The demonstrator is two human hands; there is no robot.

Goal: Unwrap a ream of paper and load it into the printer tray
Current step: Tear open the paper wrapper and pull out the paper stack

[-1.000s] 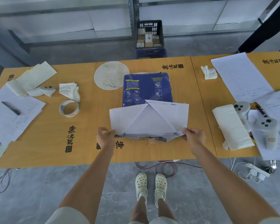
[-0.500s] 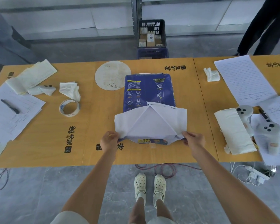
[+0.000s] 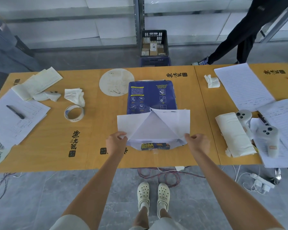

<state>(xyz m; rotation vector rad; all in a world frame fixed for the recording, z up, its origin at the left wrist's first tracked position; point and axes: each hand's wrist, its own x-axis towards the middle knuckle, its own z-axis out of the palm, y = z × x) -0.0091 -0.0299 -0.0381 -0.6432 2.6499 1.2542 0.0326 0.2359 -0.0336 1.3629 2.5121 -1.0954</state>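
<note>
A ream of paper in a dark blue wrapper (image 3: 150, 95) lies flat in the middle of the orange table (image 3: 96, 156). Its near end is opened: the white inner flaps (image 3: 154, 125) are folded up and back over the blue top. My left hand (image 3: 115, 143) pinches the lower left corner of the flaps. My right hand (image 3: 197, 142) pinches the lower right corner. A strip of the wrapper's printed end (image 3: 155, 146) shows below the flaps. No printer or tray is in view.
A tape roll (image 3: 74, 113), crumpled tissues (image 3: 75, 97), papers with a pen (image 3: 15, 112) lie left. A folded cloth (image 3: 235, 135), two grey controllers (image 3: 266, 135) and lined sheets (image 3: 241, 85) lie right. A black crate (image 3: 154, 44) stands behind the table; cables (image 3: 158, 175) trail on the floor; a person's legs (image 3: 236, 39) far right.
The flaps have been drawn in and raised a little; both hands shifted slightly inward while keeping hold of the corners. The head view moved closer.
</note>
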